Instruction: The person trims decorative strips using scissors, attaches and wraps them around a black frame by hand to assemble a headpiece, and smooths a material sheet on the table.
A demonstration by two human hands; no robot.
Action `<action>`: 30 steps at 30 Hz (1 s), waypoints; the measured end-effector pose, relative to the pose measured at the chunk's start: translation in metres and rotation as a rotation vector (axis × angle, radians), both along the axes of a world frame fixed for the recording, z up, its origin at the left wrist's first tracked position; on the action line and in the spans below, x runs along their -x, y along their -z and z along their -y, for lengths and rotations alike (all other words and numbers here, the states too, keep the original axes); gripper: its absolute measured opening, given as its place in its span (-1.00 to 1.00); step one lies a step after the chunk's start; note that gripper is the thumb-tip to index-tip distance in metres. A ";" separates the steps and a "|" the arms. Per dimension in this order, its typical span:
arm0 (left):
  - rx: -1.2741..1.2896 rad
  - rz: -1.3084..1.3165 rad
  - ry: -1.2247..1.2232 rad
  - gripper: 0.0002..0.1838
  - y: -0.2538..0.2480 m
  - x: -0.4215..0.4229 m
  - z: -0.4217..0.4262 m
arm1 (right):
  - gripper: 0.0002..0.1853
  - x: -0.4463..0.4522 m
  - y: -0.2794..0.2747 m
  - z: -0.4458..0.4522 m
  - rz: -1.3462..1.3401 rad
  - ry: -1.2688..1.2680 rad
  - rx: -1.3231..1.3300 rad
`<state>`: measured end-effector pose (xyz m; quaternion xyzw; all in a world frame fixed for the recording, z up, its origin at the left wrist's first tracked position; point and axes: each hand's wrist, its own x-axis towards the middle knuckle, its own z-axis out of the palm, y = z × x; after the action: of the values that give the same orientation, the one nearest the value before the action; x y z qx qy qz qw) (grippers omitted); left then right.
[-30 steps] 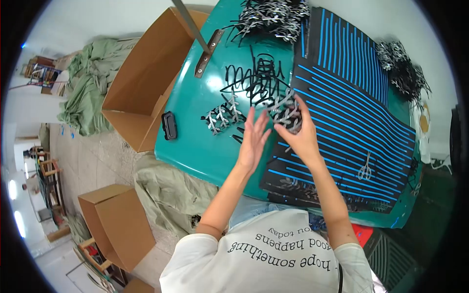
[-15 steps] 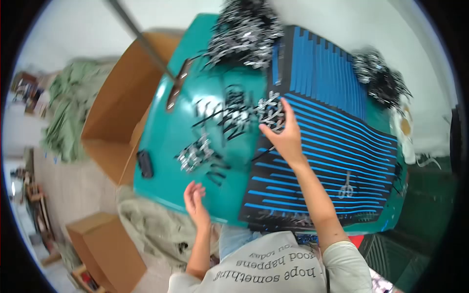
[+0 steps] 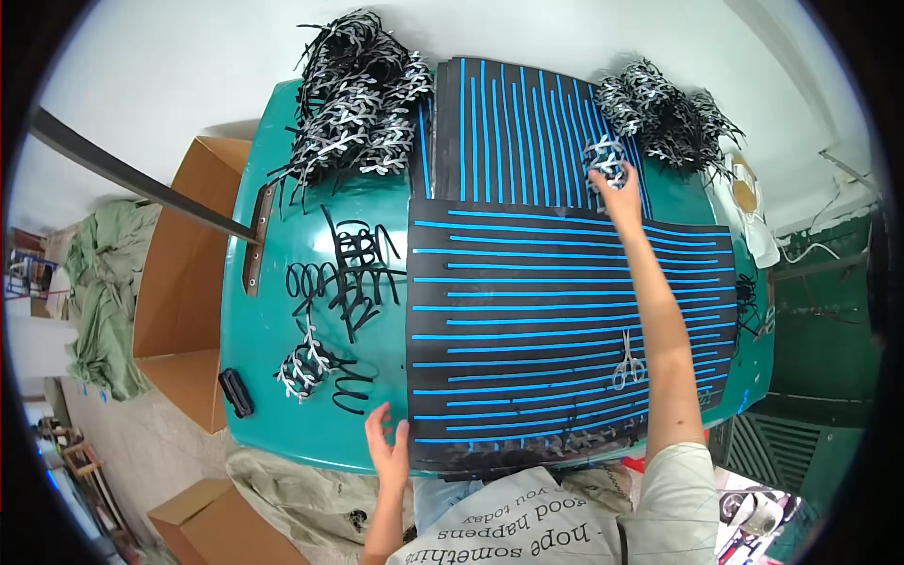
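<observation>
My right hand (image 3: 620, 196) reaches far forward and grips a black-and-silver leafy sprig bundle (image 3: 603, 155) between thumb and fingers. The bundle is over the back black sheet with blue strips (image 3: 513, 132), just left of the right-hand heap of similar sprigs (image 3: 664, 118). My left hand (image 3: 388, 450) holds nothing, its fingers apart above the front edge of the green table (image 3: 273, 395). Ahead of it on the left, a small silver sprig cluster (image 3: 306, 365) lies beside loose black curled strips (image 3: 350, 391).
A front black sheet with blue strips (image 3: 565, 292) bears scissors (image 3: 627, 363). Another sprig heap (image 3: 363, 104) stands at the back left, with black lettering-like pieces (image 3: 353, 268) before it. A black object (image 3: 235, 393) lies at the left edge. Cardboard boxes (image 3: 184, 282) and a metal bar (image 3: 141, 174) are at left.
My right hand has carried the sprig bundle from the middle of the table toward the right-hand heap. My left hand stays near the front edge. The head view has shifted.
</observation>
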<state>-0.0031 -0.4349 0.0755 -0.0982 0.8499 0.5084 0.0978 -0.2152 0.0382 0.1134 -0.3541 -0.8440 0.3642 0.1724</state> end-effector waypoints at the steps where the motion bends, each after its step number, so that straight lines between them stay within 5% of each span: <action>1: 0.011 0.002 -0.007 -0.56 0.000 0.001 -0.004 | -0.08 0.006 -0.003 -0.004 0.002 -0.007 0.011; 4: 0.051 0.032 0.023 -0.46 0.000 0.000 -0.017 | -0.05 0.033 0.013 -0.032 -0.021 -0.019 0.242; 6: -0.085 0.099 -0.012 -0.42 0.005 -0.002 -0.023 | -0.10 0.050 0.077 -0.077 -0.135 -0.143 -0.068; 10: -0.538 0.264 -0.162 -0.52 0.010 0.006 -0.029 | -0.34 0.013 0.028 -0.002 -0.119 -0.177 -0.222; 12: -0.483 0.403 -0.190 -0.62 0.009 0.015 -0.024 | -0.45 -0.021 0.006 0.043 -0.178 -0.223 -0.292; 16: -0.740 0.568 -0.076 -0.70 0.017 0.022 -0.010 | -0.73 -0.128 -0.002 0.148 0.054 -0.522 0.302; 19: -0.717 0.648 -0.054 -0.71 0.014 0.018 0.000 | -0.76 -0.201 -0.001 0.194 0.150 -0.623 0.344; 21: -0.716 0.691 -0.013 -0.72 0.017 0.014 0.005 | -0.77 -0.236 0.006 0.196 0.045 -0.621 0.041; 25: -0.591 0.706 0.041 -0.75 0.030 0.005 0.017 | -0.67 -0.288 0.031 0.106 0.177 0.091 -0.870; 30: -0.688 0.701 0.050 -0.80 0.007 0.009 0.015 | -0.61 -0.319 0.072 0.048 0.313 -0.048 -0.697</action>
<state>-0.0118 -0.4503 0.0687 -0.2049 0.5508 0.6934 0.4170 0.1038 -0.0099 0.0409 -0.3055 -0.9414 0.0011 0.1429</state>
